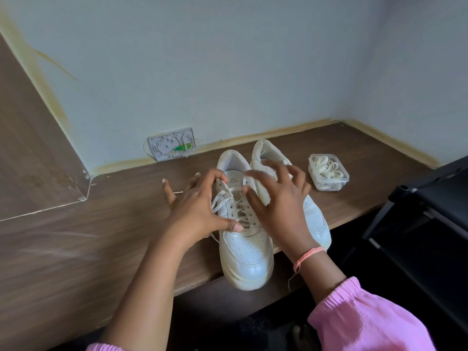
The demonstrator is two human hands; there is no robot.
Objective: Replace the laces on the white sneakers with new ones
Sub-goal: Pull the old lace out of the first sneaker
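Two white sneakers stand side by side on the brown wooden table [76, 249], toes toward me. The nearer left sneaker [247, 252] juts over the table's front edge and carries loosened off-white laces [234, 206]. The right sneaker [314, 216] is partly hidden behind my right hand. My left hand [195, 209] lies spread against the left sneaker's side, thumb on the lower laces, index finger hooked near the tongue. My right hand [276, 198] hovers blurred over the laces with fingers spread and loosely curled, holding nothing that I can see. A clear plastic tub [329, 184] of coiled new laces sits right of the shoes.
A white wall box [172, 144] with a green part sits on the wall behind the table at left. A loose lace end [178, 192] lies on the table by my left fingers. A black rack [430, 214] stands at the right, beyond the table's edge.
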